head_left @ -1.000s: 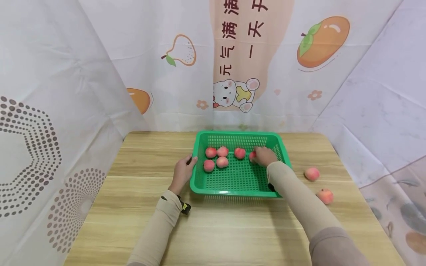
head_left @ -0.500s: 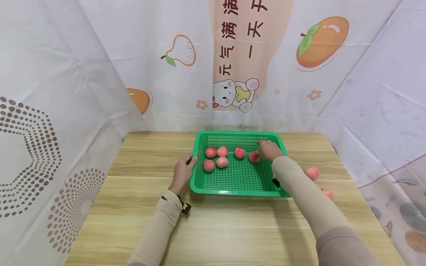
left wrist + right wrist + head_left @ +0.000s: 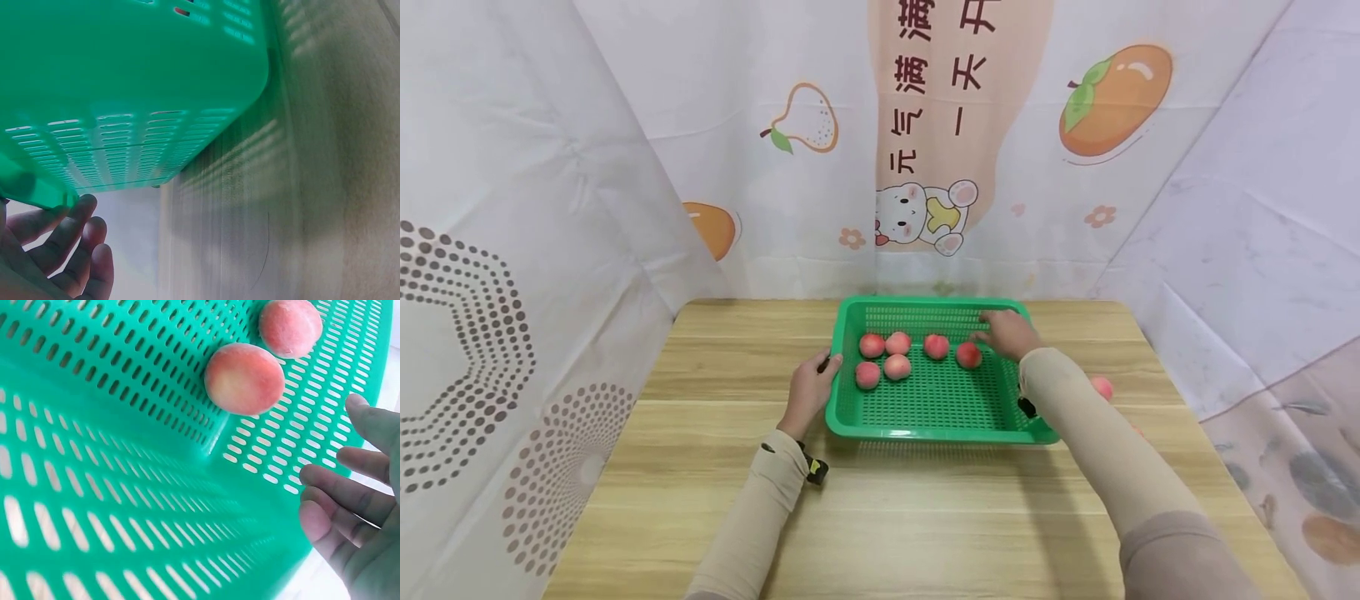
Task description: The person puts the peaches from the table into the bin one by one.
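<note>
Green basket (image 3: 940, 436): I count six peaches (image 3: 897, 367) in, two outside, right of empty, spread right hand (image 3: 1011, 335); left hand (image 3: 809, 393) grips rim.

Basket (image 3: 940, 435) solid green. Peaches (image 3: 969, 356) pink-red, one I see with a pale yellow patch. Table (image 3: 925, 517) light tan, wood grain. Back curtain (image 3: 715, 108) white: orange fruit (image 3: 1116, 104), white cartoon animal (image 3: 917, 218), dark brown characters (image 3: 911, 75) on a peach band (image 3: 1018, 50). Left cloth (image 3: 490, 150) white, grey-brown dot pattern (image 3: 507, 304). Sleeves (image 3: 1097, 433) beige, taupe higher up. Left wristband (image 3: 816, 471) black with yellow mark
</note>
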